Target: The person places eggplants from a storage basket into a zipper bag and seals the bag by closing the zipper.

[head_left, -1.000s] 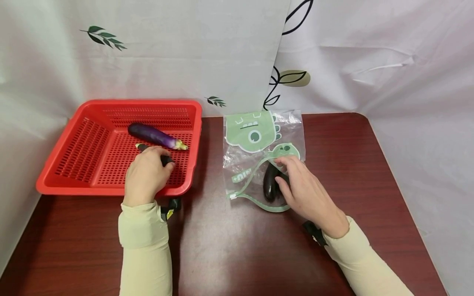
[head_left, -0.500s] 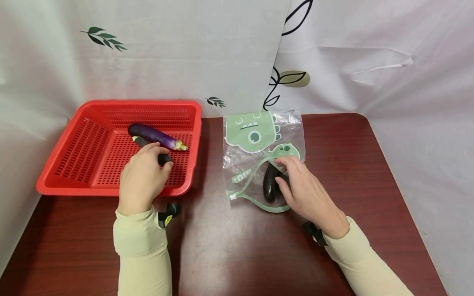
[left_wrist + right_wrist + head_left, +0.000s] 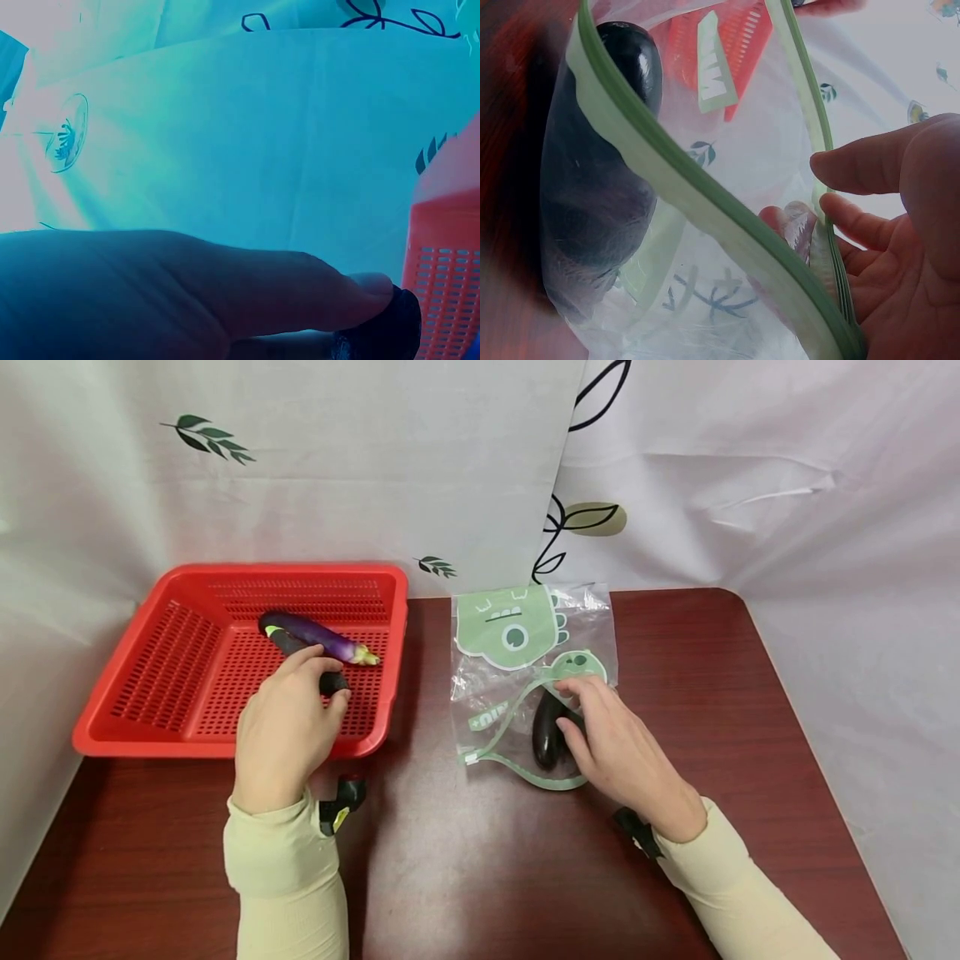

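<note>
My left hand grips a long dark vegetable with a pale green end, above the near right part of the red basket. Its other end, blackish and rounded, shows past my thumb in the left wrist view. Behind it in the basket lies a purple eggplant. My right hand pinches the green zip edge of a clear zip bag between thumb and fingers, keeping its mouth apart. Inside the bag lies a glossy black eggplant, partly hidden by my fingers in the head view.
The basket stands at the left of the brown wooden table, close to a white curtain with leaf prints. The bag lies flat to the basket's right, its slider at the near left corner.
My left hand has drawn back a little toward the near left, and the pale end of the dark vegetable has swung up and away. The right hand and bag stay as they were.
</note>
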A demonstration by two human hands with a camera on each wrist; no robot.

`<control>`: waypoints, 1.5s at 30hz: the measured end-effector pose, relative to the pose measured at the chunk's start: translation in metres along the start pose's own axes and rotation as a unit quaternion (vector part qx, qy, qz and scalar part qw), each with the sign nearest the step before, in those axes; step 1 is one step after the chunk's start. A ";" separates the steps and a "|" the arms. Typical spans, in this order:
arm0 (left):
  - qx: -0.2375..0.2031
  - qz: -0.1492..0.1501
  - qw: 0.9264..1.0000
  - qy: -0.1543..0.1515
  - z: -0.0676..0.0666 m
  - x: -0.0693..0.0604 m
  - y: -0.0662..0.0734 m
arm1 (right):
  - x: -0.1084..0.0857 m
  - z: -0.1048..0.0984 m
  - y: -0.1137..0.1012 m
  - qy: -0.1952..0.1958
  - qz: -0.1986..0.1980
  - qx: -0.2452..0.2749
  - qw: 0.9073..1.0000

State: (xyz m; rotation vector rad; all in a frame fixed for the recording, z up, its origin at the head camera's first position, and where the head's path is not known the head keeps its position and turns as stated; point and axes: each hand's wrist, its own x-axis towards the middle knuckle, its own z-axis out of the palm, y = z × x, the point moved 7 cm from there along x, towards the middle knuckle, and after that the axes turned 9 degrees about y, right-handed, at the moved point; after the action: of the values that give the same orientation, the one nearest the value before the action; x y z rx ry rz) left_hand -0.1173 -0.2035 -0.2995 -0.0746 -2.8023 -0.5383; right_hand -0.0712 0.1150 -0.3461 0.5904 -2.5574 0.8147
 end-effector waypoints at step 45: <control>-0.076 0.148 0.986 0.024 -0.030 -0.028 0.051 | 0.000 0.000 0.001 0.004 0.000 0.002 1.000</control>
State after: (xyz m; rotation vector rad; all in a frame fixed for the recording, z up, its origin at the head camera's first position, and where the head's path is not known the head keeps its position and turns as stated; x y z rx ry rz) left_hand -0.0767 -0.1674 -0.2626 -0.4929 -2.6312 -0.6677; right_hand -0.0715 0.1153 -0.3466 0.5866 -2.5495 0.8212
